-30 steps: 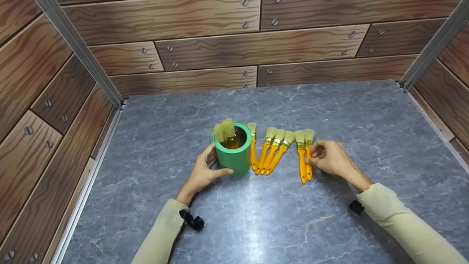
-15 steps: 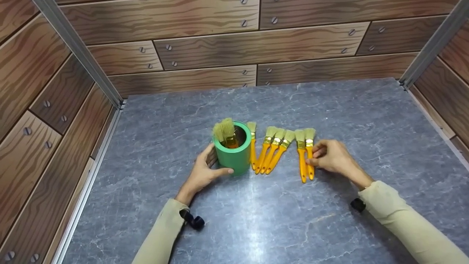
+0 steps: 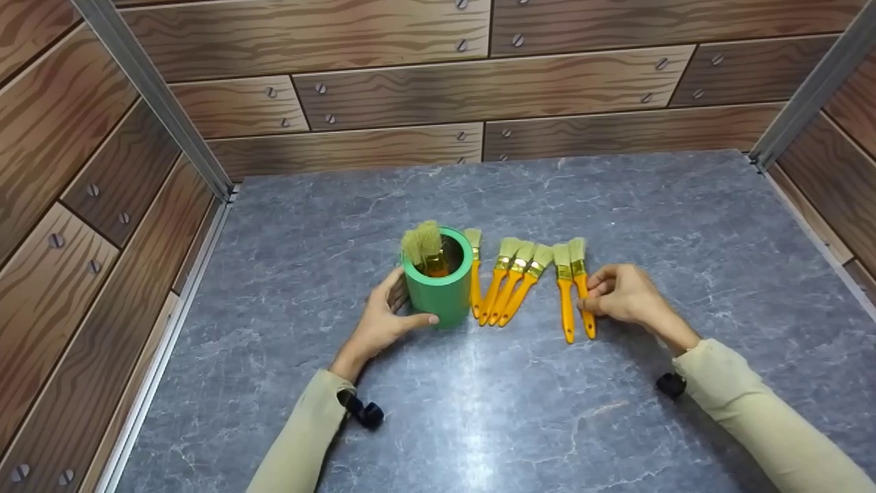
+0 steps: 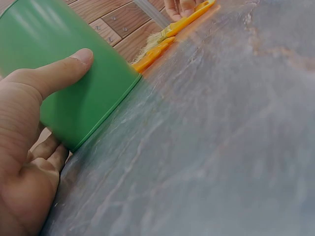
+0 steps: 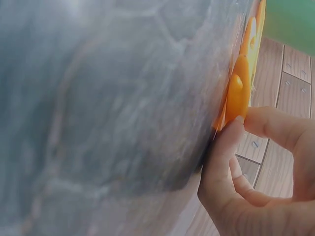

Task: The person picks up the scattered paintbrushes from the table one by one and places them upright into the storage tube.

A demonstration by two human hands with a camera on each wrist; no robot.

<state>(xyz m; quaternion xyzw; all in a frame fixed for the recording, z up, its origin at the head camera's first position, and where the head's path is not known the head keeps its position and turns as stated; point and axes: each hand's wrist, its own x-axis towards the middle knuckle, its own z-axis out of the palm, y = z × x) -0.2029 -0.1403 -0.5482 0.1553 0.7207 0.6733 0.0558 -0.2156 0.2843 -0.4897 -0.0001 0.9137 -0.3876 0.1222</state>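
Note:
A green cylindrical pot (image 3: 438, 301) stands on the table, and my left hand (image 3: 378, 322) grips it from the left. In the left wrist view the thumb lies across the pot's wall, with the other fingers behind it. Paintbrushes (image 3: 426, 243) stand in the pot, bristles up, leaning to its left rim. My right hand (image 3: 624, 294) pinches the orange handle of the rightmost paintbrush (image 3: 590, 325) between thumb and fingers. That brush lies with its bristles against those of a neighbouring paintbrush (image 3: 567, 308), their handles spread apart.
Three paintbrushes (image 3: 508, 291) lie fanned out between the pot and the right-hand pair. A single paintbrush (image 3: 475, 281) lies right beside the pot. Wood-patterned walls (image 3: 438, 96) enclose the grey marbled table (image 3: 547, 411) at the back and sides.
The handle end of the rightmost paintbrush has swung to the right, away from its neighbour, with my right hand on it. My left hand and the pot have stayed put.

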